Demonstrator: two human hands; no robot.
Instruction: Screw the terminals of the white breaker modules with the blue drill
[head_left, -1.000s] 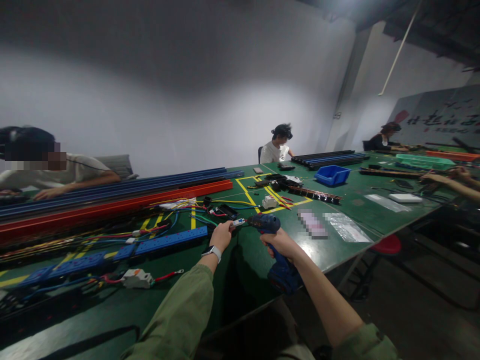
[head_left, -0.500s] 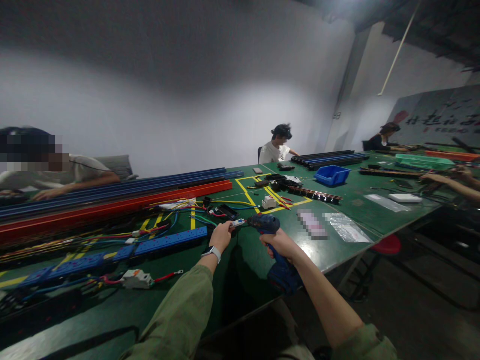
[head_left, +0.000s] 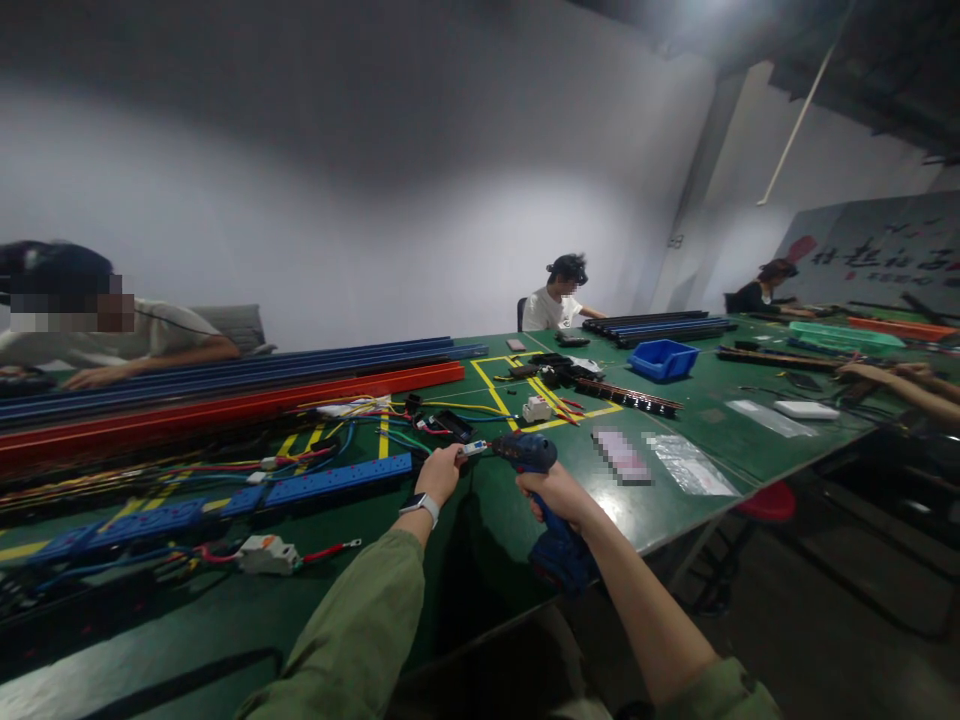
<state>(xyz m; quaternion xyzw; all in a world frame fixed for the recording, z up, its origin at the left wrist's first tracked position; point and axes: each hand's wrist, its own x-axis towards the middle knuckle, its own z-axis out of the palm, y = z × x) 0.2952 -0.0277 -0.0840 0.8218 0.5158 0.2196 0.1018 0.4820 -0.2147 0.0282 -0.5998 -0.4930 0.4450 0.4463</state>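
Note:
A blue cordless drill (head_left: 531,450) is gripped by its handle in my right hand (head_left: 559,493), its nose pointing left. My left hand (head_left: 439,475), with a watch on the wrist, pinches a small white and blue part (head_left: 473,449) whose exact kind I cannot make out. The drill's tip is at the right end of that part; whether they touch is too small to tell. Left of my left hand lies a blue socket strip (head_left: 337,481) on the green table. A white circuit breaker (head_left: 268,554) with red wires rests nearer to me.
Orange (head_left: 420,377) and blue metal channels run along the left. A second white breaker (head_left: 536,408) sits beyond the drill, near yellow tape. A blue bin (head_left: 663,359), a pixelated pink item (head_left: 622,456) and a plastic bag (head_left: 690,465) lie to the right. Several co-workers sit around the table.
Hardly anything differs. The view has shifted slightly, and both hands keep the drill and the small part together in nearly the same place.

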